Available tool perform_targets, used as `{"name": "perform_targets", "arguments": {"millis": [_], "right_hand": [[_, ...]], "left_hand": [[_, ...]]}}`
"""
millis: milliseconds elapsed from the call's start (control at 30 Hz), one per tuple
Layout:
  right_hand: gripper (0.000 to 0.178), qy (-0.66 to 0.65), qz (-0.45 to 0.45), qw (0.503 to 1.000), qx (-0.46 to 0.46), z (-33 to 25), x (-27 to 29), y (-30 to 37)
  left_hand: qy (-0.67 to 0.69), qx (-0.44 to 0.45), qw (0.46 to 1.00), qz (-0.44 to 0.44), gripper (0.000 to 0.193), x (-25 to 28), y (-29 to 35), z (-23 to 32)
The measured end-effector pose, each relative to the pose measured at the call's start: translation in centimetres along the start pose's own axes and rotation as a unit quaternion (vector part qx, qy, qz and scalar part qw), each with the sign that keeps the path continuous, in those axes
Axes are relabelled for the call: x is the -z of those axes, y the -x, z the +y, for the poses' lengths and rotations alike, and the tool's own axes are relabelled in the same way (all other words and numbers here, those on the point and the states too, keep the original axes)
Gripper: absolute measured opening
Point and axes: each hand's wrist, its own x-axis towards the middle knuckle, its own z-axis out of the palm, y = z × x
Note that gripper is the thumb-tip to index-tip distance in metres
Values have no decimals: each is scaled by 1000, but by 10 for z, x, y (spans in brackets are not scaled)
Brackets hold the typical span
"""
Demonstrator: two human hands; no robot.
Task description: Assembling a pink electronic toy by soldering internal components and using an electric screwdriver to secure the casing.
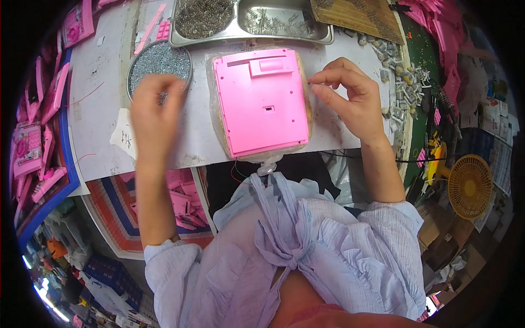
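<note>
A pink plastic casing (262, 117), flat with screw holes and a small rectangular slot, lies on a plastic-wrapped pad (217, 112) in front of me. My left hand (157, 104) is over the near side of a round metal dish of small silvery screws (158, 61); motion smears its fingers. Just off the casing's right edge is my right hand (350, 93), thumb and forefinger pinched close together. Whatever may be between those tips is too small to make out. Thin wires (238, 170) hang from the casing's near edge.
Beyond the casing stands a two-part metal tray (251, 38) of springs and small metal parts. Small metal pieces (402, 90) are heaped at the right. Pink casings fill a blue-edged bin (71, 180) at the left. A yellow fan (469, 186) stands at the right.
</note>
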Motion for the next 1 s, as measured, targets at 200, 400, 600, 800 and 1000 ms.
{"name": "perform_targets", "arguments": {"millis": [200,400,600,800,1000], "right_hand": [[22,-20,-37,994,104,-31,-17,7],[29,29,30,967,250,-40,-30,11],[31,101,10,957,271,-43,-29,17],[29,52,-41,969,238,-43,-24,19],[28,-25,-90,969,230,-38,-20,15]], "left_hand": [[319,58,925,-199,9,-32,33,86],[567,287,733,-243,13,-30,37,101],[469,241,816,-235,13,-31,42,102],[471,240,805,-270,14,-32,44,104],[477,239,790,-301,15,-32,48,102]]}}
